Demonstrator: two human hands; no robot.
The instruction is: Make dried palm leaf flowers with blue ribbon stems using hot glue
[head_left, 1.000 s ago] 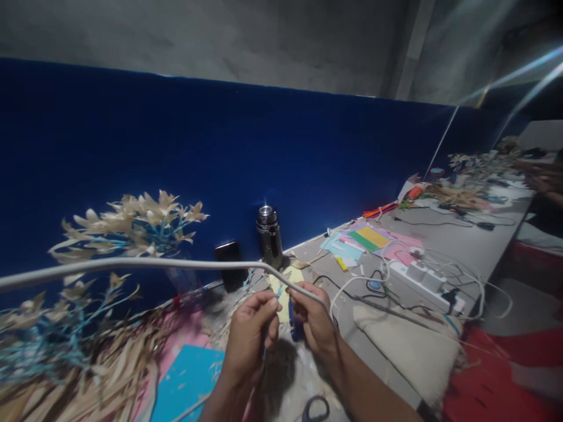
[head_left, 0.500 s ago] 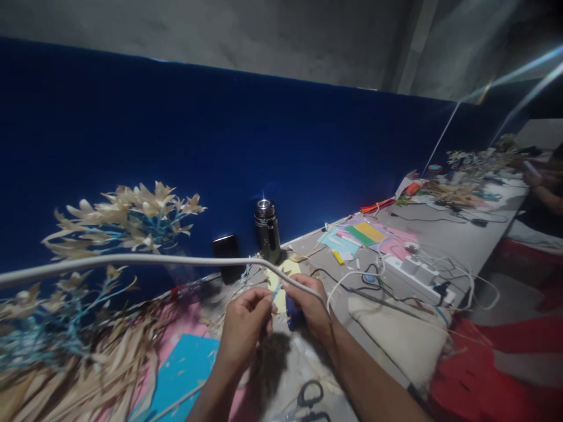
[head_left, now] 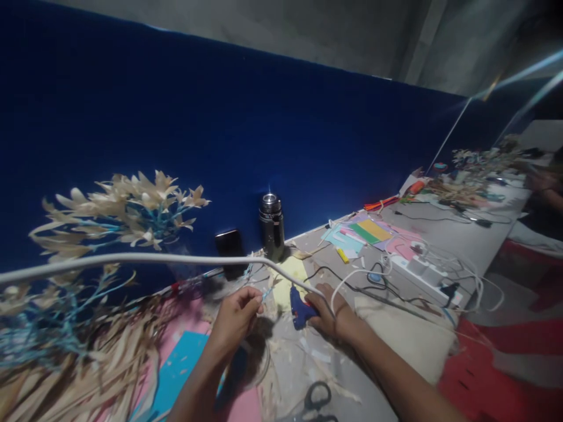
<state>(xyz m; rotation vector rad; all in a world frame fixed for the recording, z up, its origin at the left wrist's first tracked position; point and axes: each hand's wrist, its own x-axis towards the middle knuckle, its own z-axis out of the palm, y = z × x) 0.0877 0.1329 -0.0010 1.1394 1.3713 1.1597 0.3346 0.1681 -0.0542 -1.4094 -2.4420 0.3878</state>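
A worker's left hand pinches a thin pale-blue stem between thumb and fingers above a cluttered desk set along a blue wall. The right hand is at a dark-blue gun-shaped tool, thumb and fingers against its side; how firmly they close cannot be told. The tool is beside a yellow sheet, whether on the desk or just above it is unclear.

Against the desk's back edge stand a dark metal flask and a black phone, with cream flowers toward the left end. Dried strips and a bright-blue sheet spread across the left side; scissors lie closer to the worker. Toward the front edge at right are a power strip and a cream pouch. Another person's arm shows by the desk's far end.
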